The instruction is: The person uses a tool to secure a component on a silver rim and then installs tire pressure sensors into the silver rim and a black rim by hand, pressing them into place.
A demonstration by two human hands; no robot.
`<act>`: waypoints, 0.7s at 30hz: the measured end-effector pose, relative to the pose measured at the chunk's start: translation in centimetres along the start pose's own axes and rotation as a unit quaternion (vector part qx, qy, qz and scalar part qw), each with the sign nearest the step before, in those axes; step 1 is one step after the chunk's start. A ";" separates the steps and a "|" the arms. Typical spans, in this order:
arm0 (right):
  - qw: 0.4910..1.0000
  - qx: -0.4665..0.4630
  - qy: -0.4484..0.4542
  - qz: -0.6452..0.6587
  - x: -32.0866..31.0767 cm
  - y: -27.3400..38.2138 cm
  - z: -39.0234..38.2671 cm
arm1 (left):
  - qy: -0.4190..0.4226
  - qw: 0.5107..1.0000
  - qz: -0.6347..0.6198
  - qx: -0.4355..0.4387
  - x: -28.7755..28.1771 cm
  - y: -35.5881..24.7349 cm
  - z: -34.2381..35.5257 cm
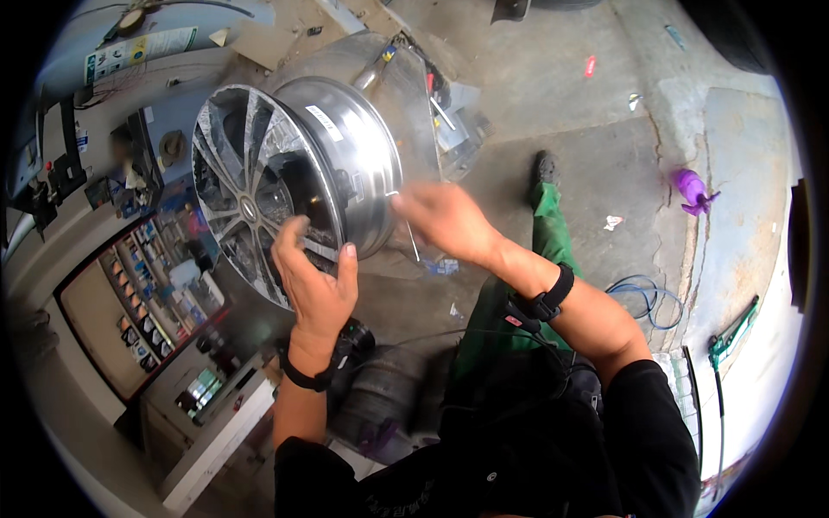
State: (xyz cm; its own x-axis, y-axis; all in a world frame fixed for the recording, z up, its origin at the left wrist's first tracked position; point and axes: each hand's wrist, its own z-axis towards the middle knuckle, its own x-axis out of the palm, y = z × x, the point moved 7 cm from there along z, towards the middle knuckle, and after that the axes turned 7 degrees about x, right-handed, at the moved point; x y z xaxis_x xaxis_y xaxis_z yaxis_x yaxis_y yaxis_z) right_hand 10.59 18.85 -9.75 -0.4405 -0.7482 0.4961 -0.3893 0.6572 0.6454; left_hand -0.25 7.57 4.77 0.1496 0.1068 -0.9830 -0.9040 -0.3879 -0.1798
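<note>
A silver alloy wheel rim (350,142), bare of its tyre, stands on edge left of centre, with its spoked face turned left. A white label (325,123) is stuck on its shiny barrel. My left hand (318,281) straddles the lip nearest me, fingers bent over the spoked face and thumb on the barrel side. Beside the barrel, my right hand (445,223) is closed and smeared by motion. From it a thin pale rod (414,243) sticks out downward; the rest of the rod is hidden by the hand.
Small hand tools (442,112) lie in a tray beyond the rim. A purple bottle (691,190) lies on the floor at right, near a blue hose (648,298) and a green-handled tool (734,332). A stack of tyres (380,388) stands close below my left arm.
</note>
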 end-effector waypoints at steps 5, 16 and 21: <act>0.999 -0.017 0.002 0.038 -0.3 0.0 3.6 | 0.060 0.994 -0.041 -0.083 5.2 2.7 1.2; 0.996 -0.001 0.071 0.049 1.4 -1.5 8.2 | 0.101 0.987 -0.075 -0.097 5.4 2.7 0.7; 0.976 0.077 0.145 0.146 2.6 -1.1 8.7 | 0.104 0.985 -0.083 -0.111 5.5 3.0 0.6</act>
State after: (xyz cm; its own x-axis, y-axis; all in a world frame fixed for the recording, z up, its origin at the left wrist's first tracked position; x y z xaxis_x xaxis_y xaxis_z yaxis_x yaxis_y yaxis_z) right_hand 2.87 17.00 -14.19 -0.3115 -0.5065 0.8040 -0.4078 0.8355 0.3684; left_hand -2.34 7.57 -1.14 0.3885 0.0041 -0.9214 -0.7535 -0.5742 -0.3202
